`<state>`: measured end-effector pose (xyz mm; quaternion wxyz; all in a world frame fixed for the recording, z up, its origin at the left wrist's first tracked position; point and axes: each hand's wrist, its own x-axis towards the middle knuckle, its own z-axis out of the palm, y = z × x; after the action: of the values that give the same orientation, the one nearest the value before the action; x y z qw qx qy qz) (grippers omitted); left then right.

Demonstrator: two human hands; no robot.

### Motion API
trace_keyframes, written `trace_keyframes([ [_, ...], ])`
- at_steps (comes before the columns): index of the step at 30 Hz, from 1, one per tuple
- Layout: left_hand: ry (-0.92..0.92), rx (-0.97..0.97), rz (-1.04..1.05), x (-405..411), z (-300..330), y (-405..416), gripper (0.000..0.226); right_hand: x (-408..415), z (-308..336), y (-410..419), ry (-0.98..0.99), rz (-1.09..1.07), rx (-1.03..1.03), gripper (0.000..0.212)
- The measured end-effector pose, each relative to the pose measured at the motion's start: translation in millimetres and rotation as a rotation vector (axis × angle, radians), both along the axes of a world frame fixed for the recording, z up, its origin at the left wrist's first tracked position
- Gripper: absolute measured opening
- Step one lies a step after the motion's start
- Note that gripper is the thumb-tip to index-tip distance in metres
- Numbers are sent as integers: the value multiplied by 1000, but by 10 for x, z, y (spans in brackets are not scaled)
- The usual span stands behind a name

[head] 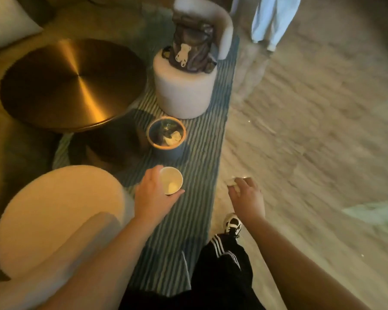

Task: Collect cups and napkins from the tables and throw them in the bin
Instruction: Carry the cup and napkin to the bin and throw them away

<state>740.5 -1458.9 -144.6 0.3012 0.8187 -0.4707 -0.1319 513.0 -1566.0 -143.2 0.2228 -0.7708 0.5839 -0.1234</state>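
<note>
My left hand (154, 193) grips a white paper cup (171, 180), held upright above the striped rug. A crumpled white napkin (231, 181) sits in my right hand (246, 196), whose fingers are closed around it over the wooden floor. Ahead of both hands, a small round bin (181, 130) with an orange rim stands on the rug. It holds some pale rubbish. The bin lies roughly a hand's length beyond the cup.
A round brass table (72, 83) is at the left, behind the bin. A white stool-chair (184, 90) carries a brown bag (192, 48). Another white chair (54, 220) is close at lower left. Someone's legs (271, 21) stand at the top right.
</note>
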Motion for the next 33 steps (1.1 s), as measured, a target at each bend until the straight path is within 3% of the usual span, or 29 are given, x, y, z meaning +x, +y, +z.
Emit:
trace_keyframes([
  [10, 103, 8, 455, -454, -44, -1941, 81, 26, 39, -2882, 138, 501, -3, 27],
  [20, 114, 97, 741, -160, -143, -2710, 79, 812, -111, -3924, 134, 784, 132, 31],
  [33, 395, 167, 1083, 793, -880, -3874, 83, 2389, -595, -5293, 249, 1003, 170, 30],
])
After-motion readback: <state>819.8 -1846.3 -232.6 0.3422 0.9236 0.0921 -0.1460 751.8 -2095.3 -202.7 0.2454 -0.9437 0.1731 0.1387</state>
